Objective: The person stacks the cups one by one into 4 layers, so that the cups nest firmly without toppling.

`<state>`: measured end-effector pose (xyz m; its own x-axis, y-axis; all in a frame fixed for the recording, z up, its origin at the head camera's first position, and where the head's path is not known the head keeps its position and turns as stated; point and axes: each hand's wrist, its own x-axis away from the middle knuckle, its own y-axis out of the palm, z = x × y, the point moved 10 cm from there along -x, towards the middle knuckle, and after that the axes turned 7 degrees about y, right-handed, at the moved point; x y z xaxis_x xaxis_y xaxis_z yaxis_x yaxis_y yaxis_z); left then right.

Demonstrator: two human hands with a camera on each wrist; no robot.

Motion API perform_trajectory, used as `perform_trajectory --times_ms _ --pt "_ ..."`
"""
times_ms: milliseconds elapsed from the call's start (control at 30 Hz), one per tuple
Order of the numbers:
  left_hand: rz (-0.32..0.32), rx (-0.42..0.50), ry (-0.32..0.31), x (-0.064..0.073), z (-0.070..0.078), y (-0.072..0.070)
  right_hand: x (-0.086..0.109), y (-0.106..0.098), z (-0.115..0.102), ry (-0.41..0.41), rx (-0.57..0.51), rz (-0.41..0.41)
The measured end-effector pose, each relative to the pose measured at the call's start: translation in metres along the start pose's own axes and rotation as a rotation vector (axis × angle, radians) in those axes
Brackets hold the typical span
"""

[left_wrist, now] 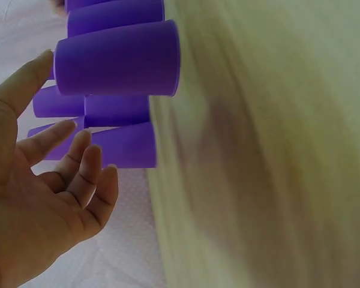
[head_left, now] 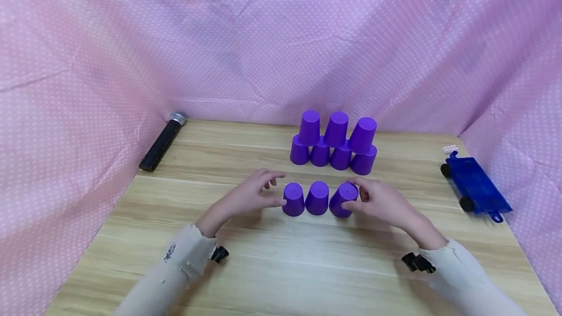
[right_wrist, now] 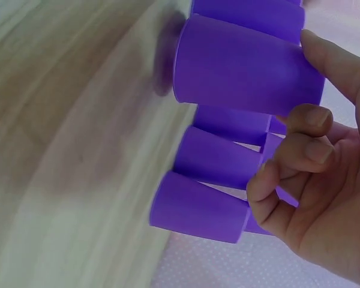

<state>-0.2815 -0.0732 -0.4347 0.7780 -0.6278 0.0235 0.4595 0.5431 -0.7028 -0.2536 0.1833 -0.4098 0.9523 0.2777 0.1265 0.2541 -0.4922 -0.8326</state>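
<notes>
Three purple cups stand upside down in a front row on the table. My right hand (head_left: 381, 204) pinches the right cup (head_left: 340, 204) near its closed end, thumb on the near side and fingers behind. In the right wrist view that cup (right_wrist: 246, 66) has its rim close to the wood; I cannot tell whether it touches. The middle cup (head_left: 317, 200) stands beside it. My left hand (head_left: 248, 194) is spread by the left cup (head_left: 293, 201), thumb tip at its side. Its other fingers are loosely bent in the left wrist view, holding nothing.
Behind, a bottom row of several upturned purple cups (head_left: 300, 152) carries three more cups (head_left: 336, 130). A black microphone (head_left: 162, 143) lies at the back left. A blue toy cart (head_left: 478, 184) stands at the right edge. Pink dotted cloth (head_left: 263, 62) surrounds the wooden table (head_left: 285, 267).
</notes>
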Motion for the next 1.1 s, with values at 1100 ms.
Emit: perform_trajectory --times_ms 1100 --pt "0.049 0.096 -0.049 -0.003 -0.016 0.032 -0.005 -0.108 -0.043 -0.013 -0.013 0.059"
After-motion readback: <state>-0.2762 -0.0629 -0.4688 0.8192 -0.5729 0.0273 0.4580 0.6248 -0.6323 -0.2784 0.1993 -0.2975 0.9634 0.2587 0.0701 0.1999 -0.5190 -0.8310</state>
